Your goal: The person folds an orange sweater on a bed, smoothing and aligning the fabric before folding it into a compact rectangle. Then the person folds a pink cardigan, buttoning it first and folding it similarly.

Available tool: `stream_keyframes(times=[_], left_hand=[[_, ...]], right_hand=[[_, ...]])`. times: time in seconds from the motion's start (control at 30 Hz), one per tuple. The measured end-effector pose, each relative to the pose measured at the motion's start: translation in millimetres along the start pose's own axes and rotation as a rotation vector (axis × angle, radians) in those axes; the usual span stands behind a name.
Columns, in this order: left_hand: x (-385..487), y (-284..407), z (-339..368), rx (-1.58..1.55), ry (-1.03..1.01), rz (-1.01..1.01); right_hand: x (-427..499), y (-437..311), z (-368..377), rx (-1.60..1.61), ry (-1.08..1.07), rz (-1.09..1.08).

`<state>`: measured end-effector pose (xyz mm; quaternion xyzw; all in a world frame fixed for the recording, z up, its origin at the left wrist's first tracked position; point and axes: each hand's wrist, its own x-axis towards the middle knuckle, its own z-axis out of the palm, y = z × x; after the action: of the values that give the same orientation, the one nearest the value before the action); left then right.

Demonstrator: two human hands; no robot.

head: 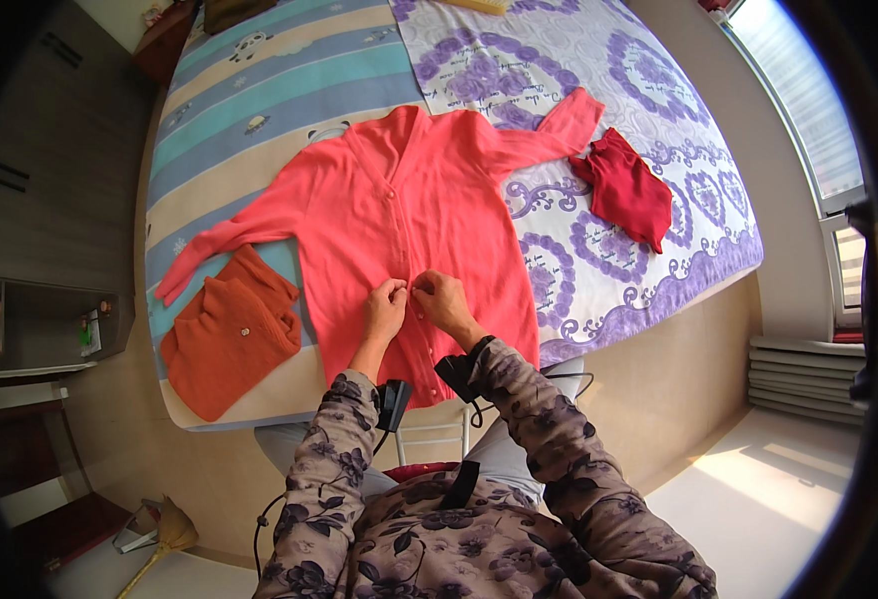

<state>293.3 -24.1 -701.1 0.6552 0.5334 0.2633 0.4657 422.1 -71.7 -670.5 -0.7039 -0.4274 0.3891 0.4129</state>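
A coral-pink knit cardigan (454,210) lies spread on the bed with its neckline away from me and its sleeves out to both sides. Small round buttons run down its front. My left hand (386,303) pinches the front edge of the cardigan, below the middle of the placket. Close beside it, my right hand (440,298) pinches the same placket between thumb and fingers. The fingertips hide whatever button may be between them. Buttons show above and below the hands.
An orange folded knit garment (229,337) lies left of the cardigan, a dark red folded garment (630,191) to the right. Under them are a striped sheet (221,176) and a purple-patterned sheet (633,299). A broom (173,528) and a radiator (805,378) stand beyond the bed.
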Motion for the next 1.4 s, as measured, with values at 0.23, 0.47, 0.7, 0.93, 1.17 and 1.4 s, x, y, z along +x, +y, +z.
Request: stream_keyframes(times=[0.23,0.47,0.7,0.93,1.17,1.4], left_hand=[[7,8,-5,0.014,-0.064,-0.082],[0,22,-1,0.014,-0.026,-0.026],[-1,17,5,0.075,0.01,0.039],[0,14,2,-0.026,-0.021,0.001],[0,18,-2,-0.059,-0.048,-0.005],[1,19,0,0.226,-0.002,0.201]], right_hand=[[1,-2,1,0.035,0.023,0.012],[8,2,9,0.118,0.057,0.217],[10,-5,11,-0.036,0.114,0.314],[10,5,14,0.203,0.114,0.306],[9,11,13,0.351,0.036,0.193],[7,8,10,-0.289,0.095,-0.079]])
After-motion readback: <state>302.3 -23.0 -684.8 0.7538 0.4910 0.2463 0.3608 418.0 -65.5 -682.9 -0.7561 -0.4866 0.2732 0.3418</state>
